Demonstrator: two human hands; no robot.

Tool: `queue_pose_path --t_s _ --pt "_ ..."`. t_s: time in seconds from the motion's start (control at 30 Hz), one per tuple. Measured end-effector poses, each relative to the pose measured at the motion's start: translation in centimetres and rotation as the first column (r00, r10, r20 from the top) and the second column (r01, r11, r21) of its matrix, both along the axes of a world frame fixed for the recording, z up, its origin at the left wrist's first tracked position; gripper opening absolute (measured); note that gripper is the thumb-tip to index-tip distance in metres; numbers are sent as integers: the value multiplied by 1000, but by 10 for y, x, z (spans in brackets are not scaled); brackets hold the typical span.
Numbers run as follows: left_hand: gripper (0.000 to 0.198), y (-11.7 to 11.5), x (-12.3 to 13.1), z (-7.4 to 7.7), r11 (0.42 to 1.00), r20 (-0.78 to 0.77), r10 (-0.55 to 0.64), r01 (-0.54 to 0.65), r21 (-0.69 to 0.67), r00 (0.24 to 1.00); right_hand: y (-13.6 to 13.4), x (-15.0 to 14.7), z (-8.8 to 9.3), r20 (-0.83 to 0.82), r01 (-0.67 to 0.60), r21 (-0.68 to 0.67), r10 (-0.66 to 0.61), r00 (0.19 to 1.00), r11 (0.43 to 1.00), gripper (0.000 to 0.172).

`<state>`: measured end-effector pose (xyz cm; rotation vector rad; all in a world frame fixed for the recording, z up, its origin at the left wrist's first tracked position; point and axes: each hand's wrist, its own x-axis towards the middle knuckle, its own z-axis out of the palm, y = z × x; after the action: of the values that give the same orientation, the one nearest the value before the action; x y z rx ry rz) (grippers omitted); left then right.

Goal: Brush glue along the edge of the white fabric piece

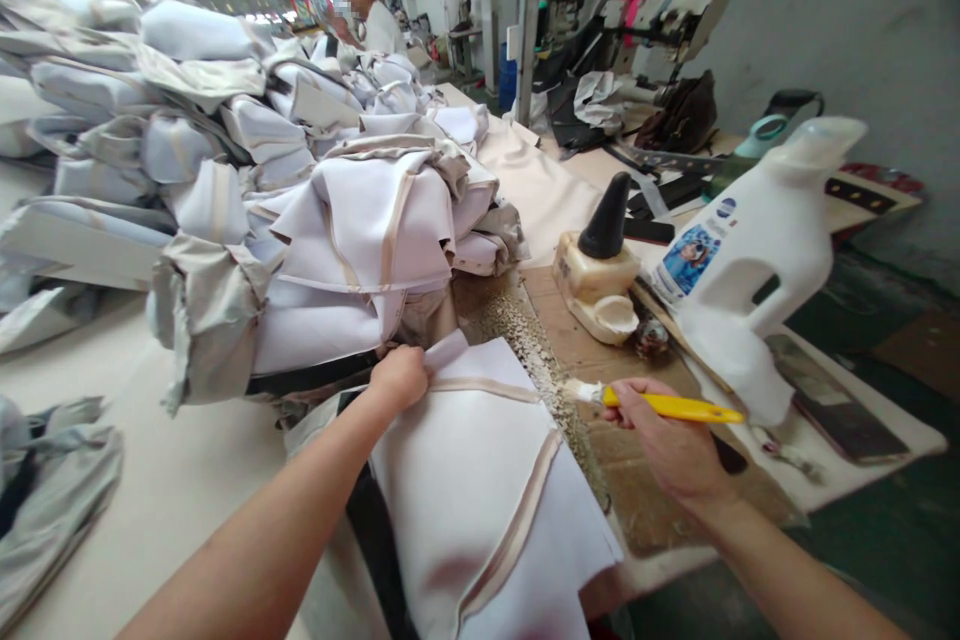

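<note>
My left hand (399, 377) is closed on the far edge of a white padded fabric piece (480, 490) with beige seams, which lies flat before me. A small flap of it sticks up beside my fingers. My right hand (667, 440) grips a yellow-handled brush (675, 407), its pale bristles pointing left over the glue-crusted edge of the board (600, 450). The brush tip hangs just right of the fabric piece.
A tall heap of white and grey fabric covers (225, 170) fills the table's left and back. A glue pot with a black cone (600, 270) and a big white jug (750, 250) stand to the right, a phone (840, 410) beyond. A person (367, 10) works far behind.
</note>
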<state>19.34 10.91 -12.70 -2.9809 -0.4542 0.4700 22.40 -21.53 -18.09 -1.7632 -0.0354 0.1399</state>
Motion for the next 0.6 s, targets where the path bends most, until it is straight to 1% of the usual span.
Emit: queue_pose_path --t_s 0.03,0.1,0.2,0.23,0.27,0.3,0.33,0.37,0.43,0.53,0.57,0.6 --pt "24 -5 -1 6 999 12 -24 24 22 1000 0 0 -1 -6 7 -2 -7 1000 1000 35" --pt "23 -14 0 24 994 47 -97 94 60 994 -1 0 -2 -14 15 6 -15 1000 1000 35" --pt "23 -23 14 51 973 94 -221 212 97 971 -4 4 -5 -3 39 63 -39 999 997 34" --pt "24 -24 22 56 964 103 -254 244 103 962 -5 5 -5 4 55 75 -55 998 996 34" --pt "24 -24 30 57 956 106 -284 273 106 953 -6 7 -6 11 70 74 -71 997 995 35" --pt "24 -24 38 56 949 104 -307 297 105 946 -6 8 -7 17 80 65 -81 997 995 36" --pt "23 -23 45 51 944 98 -323 313 102 941 -6 9 -7 19 85 51 -86 996 995 37" --pt "22 -23 51 44 943 92 -327 318 100 941 -5 9 -8 18 87 40 -88 996 995 38" --pt "23 -25 56 28 951 96 -298 287 110 950 -1 10 -9 -4 92 48 -92 996 995 38" --pt "38 -39 48 9 965 165 -239 215 151 957 9 12 -6 -52 104 121 -98 994 987 38" --pt "42 -46 42 6 963 202 -254 228 142 946 13 14 -3 -57 104 144 -96 994 984 38" --pt "42 -53 36 3 954 230 -299 281 108 926 18 17 1 -56 99 156 -92 994 983 38"
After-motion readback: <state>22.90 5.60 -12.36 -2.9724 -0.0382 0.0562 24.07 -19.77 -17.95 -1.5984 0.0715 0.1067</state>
